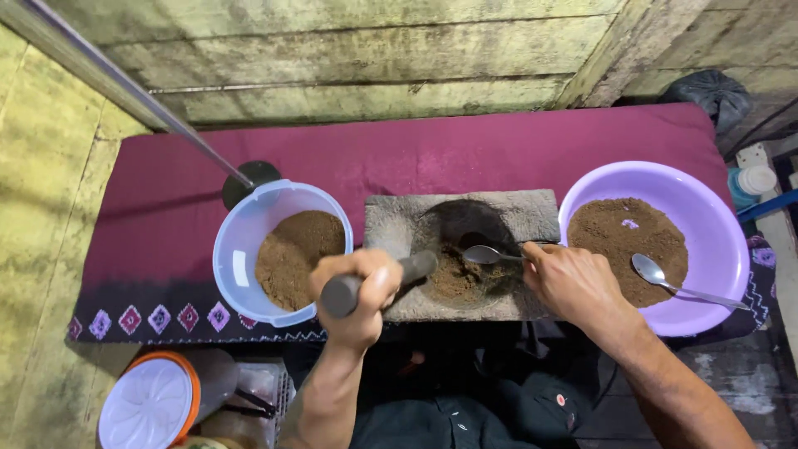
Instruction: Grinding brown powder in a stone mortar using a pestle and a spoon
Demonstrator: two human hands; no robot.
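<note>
A grey stone mortar block (391,218) sits on the magenta cloth, with brown powder (453,283) in its round hollow. My left hand (359,291) grips a dark grey pestle (411,268) that slants down into the hollow. My right hand (569,278) holds a metal spoon (484,254) whose bowl lies over the powder in the hollow.
A pale blue tub (241,249) of brown powder stands left of the mortar. A purple basin (715,241) of brown powder with a second spoon (665,278) stands to the right. A white lidded container (150,403) sits low at the left. A metal pole (125,87) crosses the upper left.
</note>
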